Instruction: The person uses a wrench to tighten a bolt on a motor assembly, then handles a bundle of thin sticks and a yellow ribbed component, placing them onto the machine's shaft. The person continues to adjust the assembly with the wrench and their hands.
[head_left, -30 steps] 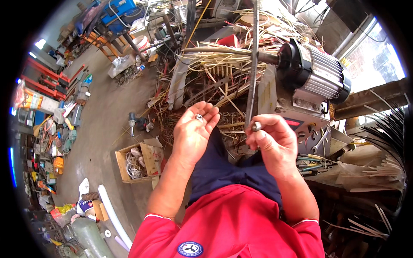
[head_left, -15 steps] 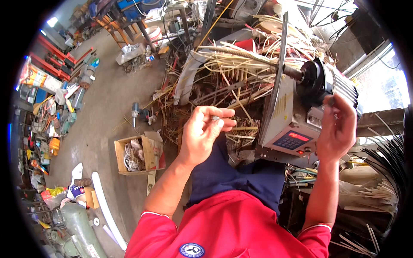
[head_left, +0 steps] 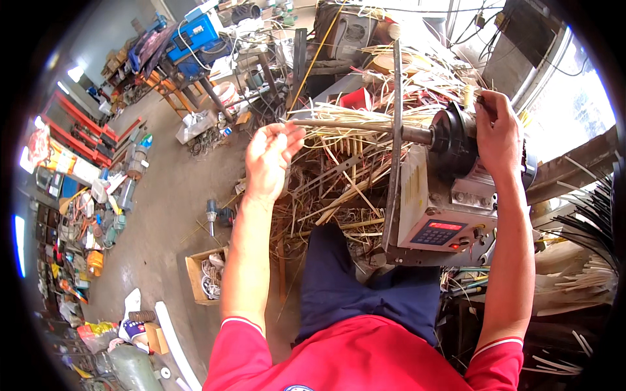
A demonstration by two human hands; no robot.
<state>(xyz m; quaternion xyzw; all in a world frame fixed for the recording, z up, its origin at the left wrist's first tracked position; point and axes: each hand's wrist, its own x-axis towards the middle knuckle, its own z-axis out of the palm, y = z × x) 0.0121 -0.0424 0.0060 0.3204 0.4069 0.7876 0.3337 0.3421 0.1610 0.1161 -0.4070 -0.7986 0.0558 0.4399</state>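
A grey winding machine (head_left: pixel 417 195) with a blue keypad and lit red display stands in front of me on the right. From its black round hub (head_left: pixel 450 140) a long metal shaft (head_left: pixel 365 125) points left, passing an upright flat metal bar (head_left: pixel 396 85). My left hand (head_left: pixel 268 159) is at the shaft's free end, its fingers curled together; what they hold is too small to make out. Beyond the hub, above the ribbed motor housing, my right hand (head_left: pixel 499 130) is closed with thumb and finger pinched. Whatever sits between them is unclear.
Tangled pale strips (head_left: pixel 365 189) lie behind and under the shaft. A cardboard box (head_left: pixel 202 277) and a power tool (head_left: pixel 212 215) are on the floor to the left. Black rods (head_left: pixel 590 228) bristle at the right. A blue case (head_left: pixel 195 36) sits on a far table.
My left hand has gone forward and left to the shaft's tip; the small metal piece seen in it earlier no longer shows. My right hand has moved forward beyond the hub. The view has shifted.
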